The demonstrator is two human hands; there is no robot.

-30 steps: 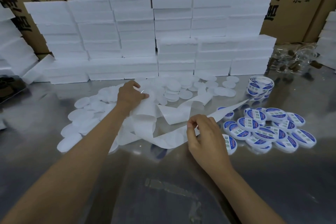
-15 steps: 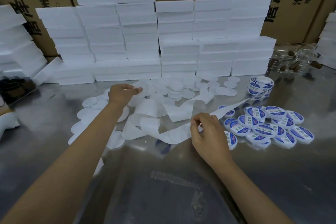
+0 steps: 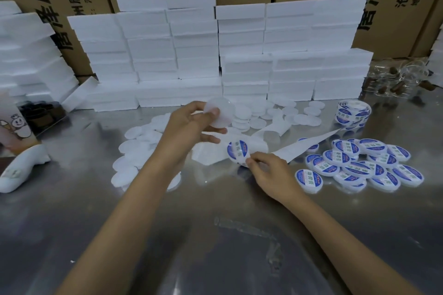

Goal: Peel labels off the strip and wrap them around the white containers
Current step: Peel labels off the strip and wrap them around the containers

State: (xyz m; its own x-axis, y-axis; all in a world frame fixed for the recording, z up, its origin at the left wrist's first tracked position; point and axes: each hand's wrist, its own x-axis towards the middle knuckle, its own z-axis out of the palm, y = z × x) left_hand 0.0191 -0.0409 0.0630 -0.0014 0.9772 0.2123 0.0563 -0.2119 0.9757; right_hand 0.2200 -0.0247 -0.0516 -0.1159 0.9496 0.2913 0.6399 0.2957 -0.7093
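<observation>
containers (image 3: pixel 148 151), plain white, spread mid-frame on my steel table (image 3: pixel 96 223). my left hand (image 3: pixel 189 127) grips one white container (image 3: pixel 221 115) above centre; my right hand (image 3: pixel 268 172) pinches a blue label (image 3: pixel 237 149) at centre.

arms: two, bare from forearm to wrist | sleeves: none in view | left hand (image 3: pixel 189 127): bare, ungloved, short nails | right hand (image 3: pixel 271 172): bare, ungloved | rings, watch, bands: none visible | rest of body: out of frame
</observation>
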